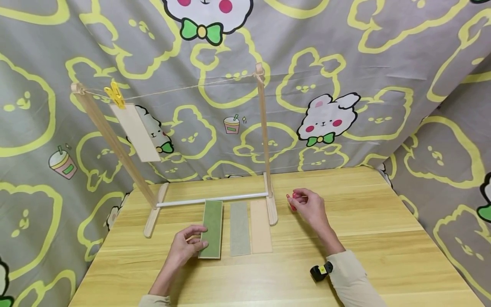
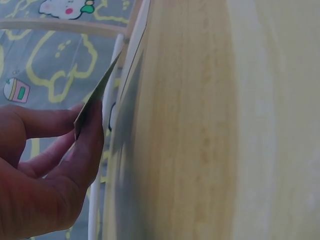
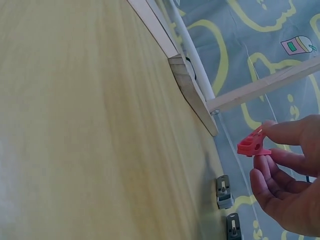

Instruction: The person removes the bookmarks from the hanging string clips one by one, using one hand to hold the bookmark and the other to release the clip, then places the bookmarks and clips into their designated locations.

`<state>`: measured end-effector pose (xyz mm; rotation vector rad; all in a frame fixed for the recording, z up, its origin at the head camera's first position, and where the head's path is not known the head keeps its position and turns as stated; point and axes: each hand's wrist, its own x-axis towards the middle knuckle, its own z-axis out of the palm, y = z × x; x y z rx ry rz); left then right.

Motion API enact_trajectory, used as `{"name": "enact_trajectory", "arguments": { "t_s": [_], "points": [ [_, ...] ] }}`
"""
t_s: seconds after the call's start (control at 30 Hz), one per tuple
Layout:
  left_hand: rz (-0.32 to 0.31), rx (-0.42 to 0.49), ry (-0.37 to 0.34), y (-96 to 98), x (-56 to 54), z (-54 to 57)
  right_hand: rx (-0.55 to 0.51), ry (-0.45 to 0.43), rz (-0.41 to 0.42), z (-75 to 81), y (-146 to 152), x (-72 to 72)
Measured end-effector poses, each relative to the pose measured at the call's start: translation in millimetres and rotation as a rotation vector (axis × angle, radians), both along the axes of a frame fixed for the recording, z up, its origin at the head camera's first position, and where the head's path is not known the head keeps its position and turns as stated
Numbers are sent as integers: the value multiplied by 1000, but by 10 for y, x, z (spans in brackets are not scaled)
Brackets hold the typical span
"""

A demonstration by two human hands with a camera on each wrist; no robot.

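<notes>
My left hand (image 1: 186,247) pinches a green rectangular card (image 1: 213,230) by its left edge, thumb on one face and fingers on the other. In the left wrist view the card (image 2: 97,92) is tilted over the tabletop, a shadow below it. Right of the rack's foot, my right hand (image 1: 310,207) holds a red clothespin (image 3: 252,142) between thumb and fingertips, above the table. A grey card (image 1: 240,229) and a peach card (image 1: 261,227) lie side by side on the table. From the rack's string hangs a cream card (image 1: 135,132), clipped by a yellow clothespin (image 1: 114,94).
The wooden rack's right post (image 1: 264,132) and left post (image 1: 115,145) stand at the back, joined by a white rod (image 1: 238,197) low down and a string (image 1: 184,88) on top. Two dark clips (image 3: 224,192) sit near my right hand. A patterned curtain (image 1: 330,38) hangs behind the table.
</notes>
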<state>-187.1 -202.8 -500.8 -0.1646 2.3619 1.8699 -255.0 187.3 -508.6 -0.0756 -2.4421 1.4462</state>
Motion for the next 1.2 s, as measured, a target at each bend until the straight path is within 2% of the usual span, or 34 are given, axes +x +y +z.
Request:
{"name": "enact_trajectory", "arguments": {
  "t_s": [0.13,0.43,0.53,0.8,1.07,1.2],
  "points": [
    [-33,-15,-3,0,2,-1,25,-6,-2,-36,-14,-10],
    [-68,-64,-33,-16,26,-8,118,-26,7,-76,-69,-3],
    [-80,-52,-48,-18,27,-11,143,-29,17,-84,-80,1],
    [-189,3,-74,-27,22,-29,202,-31,16,-101,-76,1],
    [-229,-34,-68,11,13,28,228,-34,25,-115,-77,-23],
    [-239,-80,-40,40,33,51,235,-46,27,-102,-81,-25]
  ]
}}
